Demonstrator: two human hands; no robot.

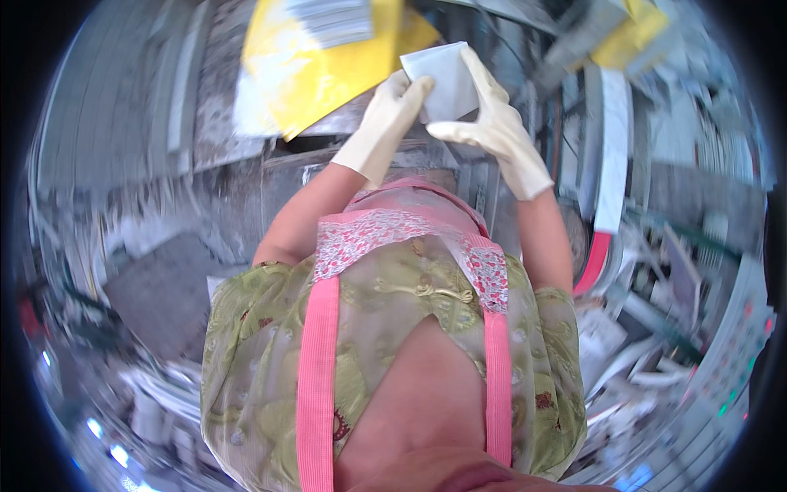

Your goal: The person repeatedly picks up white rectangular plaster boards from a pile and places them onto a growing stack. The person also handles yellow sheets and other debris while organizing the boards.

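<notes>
My left hand point(393, 111), in a cream rubber glove, grips a thin white square piece point(447, 78) by its left edge, thumb across its face. Whether the piece is tile, card or a folded sheet cannot be made out. My right hand point(492, 123), gloved alike, is spread wide with thumb and fingers apart. Its fingertips reach the upper right corner of the piece, and its thumb lies just below the lower edge. Beyond my left hand is a glossy yellow sheet point(336, 82) bearing a stack of whitish flat pieces point(332, 20).
A worn surface point(225, 156) lies under the yellow sheet. On the right stand a long white strip point(615, 156) with a red end and another yellow item point(631, 37), blurred. A panel with small lit lamps point(734, 353) is at the lower right. Bars and scraps crowd both sides.
</notes>
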